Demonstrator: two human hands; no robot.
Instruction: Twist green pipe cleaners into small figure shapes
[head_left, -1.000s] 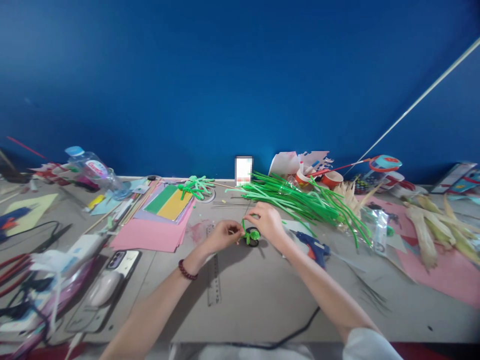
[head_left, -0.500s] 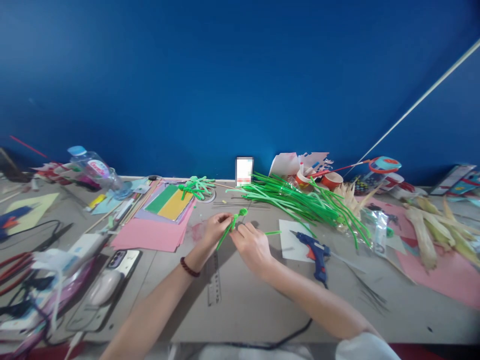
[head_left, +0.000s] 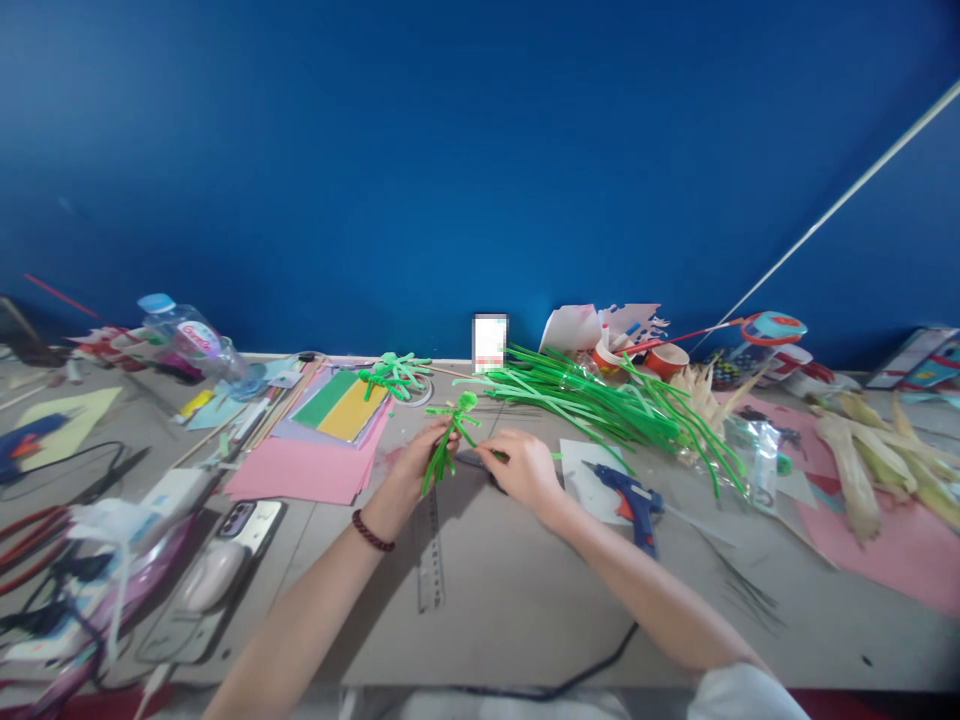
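Note:
A small stick figure of bent green pipe cleaners (head_left: 442,462), with a round looped head and several thin limbs, stands up from the fingers of my left hand (head_left: 421,462). Those fingers are closed around its middle. At the figure's right side, my right hand (head_left: 527,472) has thumb and forefinger pinched at the end of one limb; the exact contact is small and partly hidden. A short green pipe cleaner end (head_left: 556,456) shows just beyond my right knuckles. Below my left hand lies a clear ruler (head_left: 430,570).
A pile of green pipe cleaners (head_left: 600,395) lies at back right, near a blue glue gun (head_left: 636,500) on white paper. More bent green pieces (head_left: 401,370) sit behind coloured sheets (head_left: 300,470). A phone (head_left: 176,630), mouse (head_left: 217,577) and bottle (head_left: 196,335) stand left.
My right hand has drawn back to the right from the figure's body. The figure is now more upright and its limbs show more spread.

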